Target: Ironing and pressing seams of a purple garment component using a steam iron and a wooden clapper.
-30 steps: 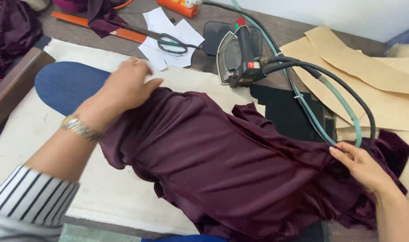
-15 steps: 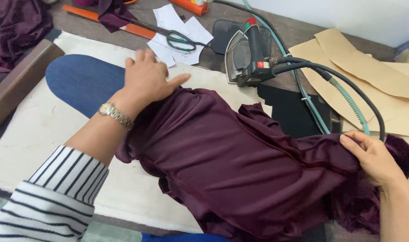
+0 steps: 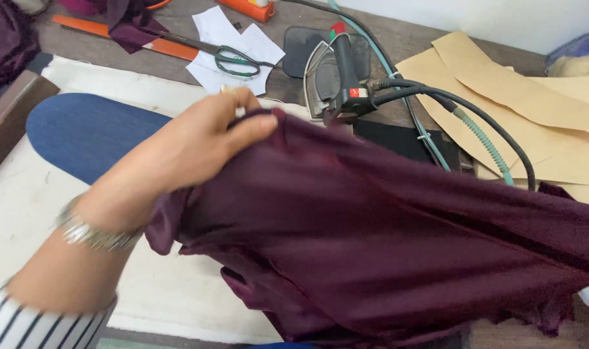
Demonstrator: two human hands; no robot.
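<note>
I see the left hand point(image 3: 197, 139) pinching the maroon fabric point(image 3: 385, 239) mid-frame, lifted off the pad. Right hand's at the right frame edge, grip can't tell. Iron point(image 3: 336, 77) upper centre.

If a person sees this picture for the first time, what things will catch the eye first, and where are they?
The dark purple fabric fills the middle and right, lifted and stretched above the table. The left hand, with a silver watch on its wrist, pinches the fabric's upper edge at centre left. Behind it stands a steam iron with hoses, and green-handled scissors lie on white paper at the top.
</note>
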